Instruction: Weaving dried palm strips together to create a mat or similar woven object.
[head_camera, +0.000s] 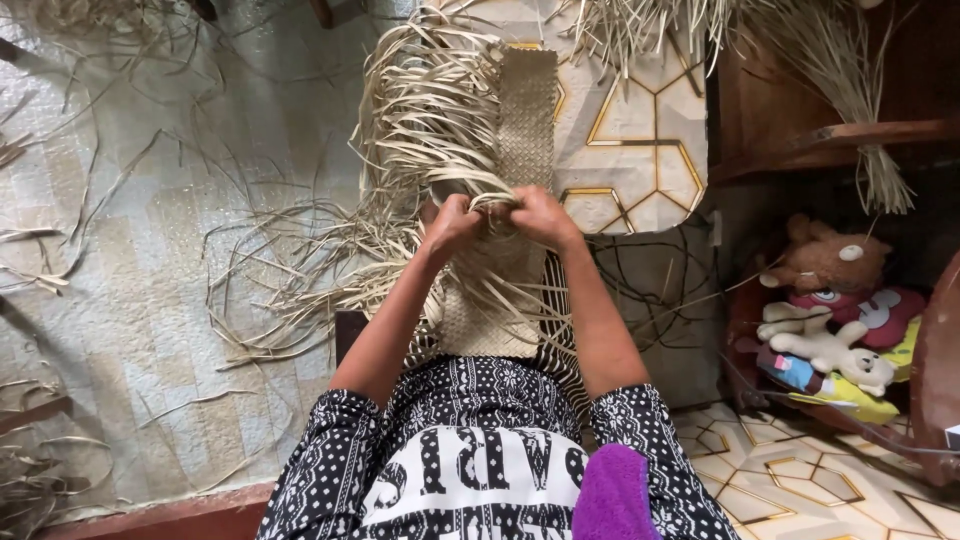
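Your hands meet on pale leaf strips at the edge of a woven strip.

Head view: your left hand (450, 222) and right hand (540, 213) are both clenched on the same bunch of loose strips (495, 203), almost touching. The woven mat (527, 110) runs from your lap away across the patterned floor tiles (640, 150), unwoven ends fanning to its left. Soft toys (825, 300) lie well apart on your right.

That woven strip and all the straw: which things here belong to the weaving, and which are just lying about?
In use:
woven strip
loose strands
left hand
right hand

Lying about:
stuffed toys
wooden shelf
purple cloth
floor mat
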